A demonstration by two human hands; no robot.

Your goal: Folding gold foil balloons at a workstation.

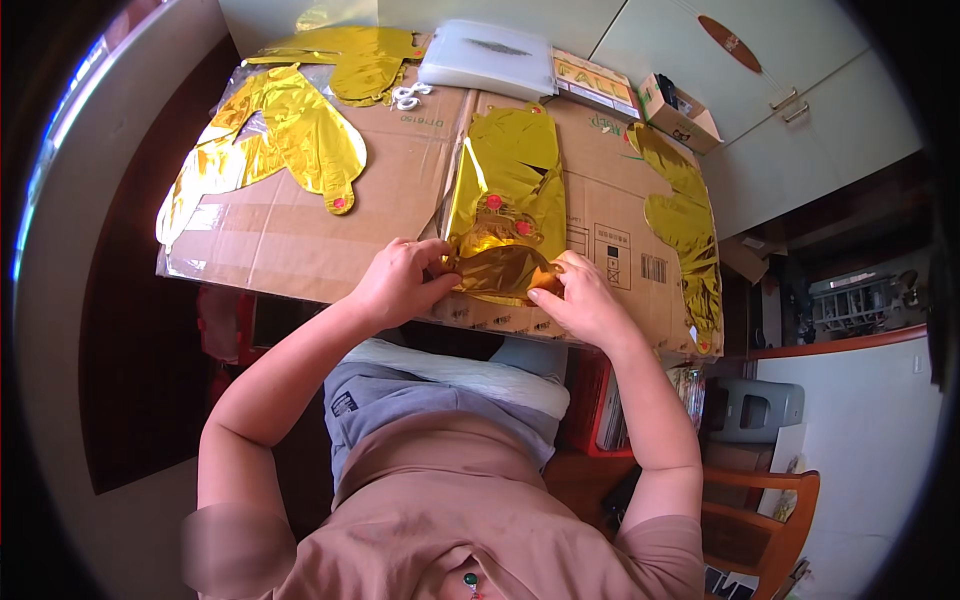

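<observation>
A big sheet of brown cardboard [400,190] lies across the top and middle of the frame. A large left piece of gold foil [325,155] lies on it at the upper left, and the long gold foil [510,150] being worked on lies flat in the middle, its near end bent up at the center of the frame. It looks very light and thin, so I think it will flop, crinkle and flap with a small puff of air. It shines like candy paper, so it may slide on the cardboard and slip from loose fingers. A hard tug or a sharp nail could likely tear it or leave creases. The best places to hold seem to be the two sides of the near end, with soft finger pads and an even pull. The left hand [405,280] pinches that end on its left side, and the right hand [585,300] pinches it on its right side, both with thumb and fingers close together. Smallest are the red spots [494,202] on the foil, just above the bent part.
</observation>
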